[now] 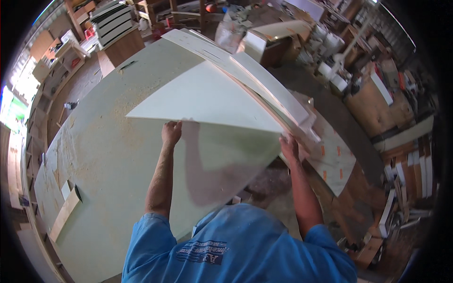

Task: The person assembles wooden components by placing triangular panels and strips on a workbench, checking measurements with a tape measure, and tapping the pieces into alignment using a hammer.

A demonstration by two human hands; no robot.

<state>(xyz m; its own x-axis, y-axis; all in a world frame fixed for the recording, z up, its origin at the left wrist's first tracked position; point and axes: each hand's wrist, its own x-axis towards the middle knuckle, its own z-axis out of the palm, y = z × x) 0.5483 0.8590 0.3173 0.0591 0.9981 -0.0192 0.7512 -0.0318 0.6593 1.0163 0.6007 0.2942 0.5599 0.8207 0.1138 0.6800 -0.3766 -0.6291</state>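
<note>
A white triangular board (207, 94) lies over a large pale grey-green work surface (104, 160), with long white boards (264, 80) behind it. My left hand (171, 132) is closed on the board's front edge, left of centre, fingers curled at the edge. My right hand (289, 147) grips the same board at its right corner, beside the long boards. Shadows of my arm fall on the pale surface below the board.
Sawdust and a short wooden strip (64, 215) lie on the left of the pale surface. A sheet with orange marks (330, 160) is at the right. Stacked drawer-like parts (113, 26), shelving (61, 66) and offcuts (413, 174) surround the work area.
</note>
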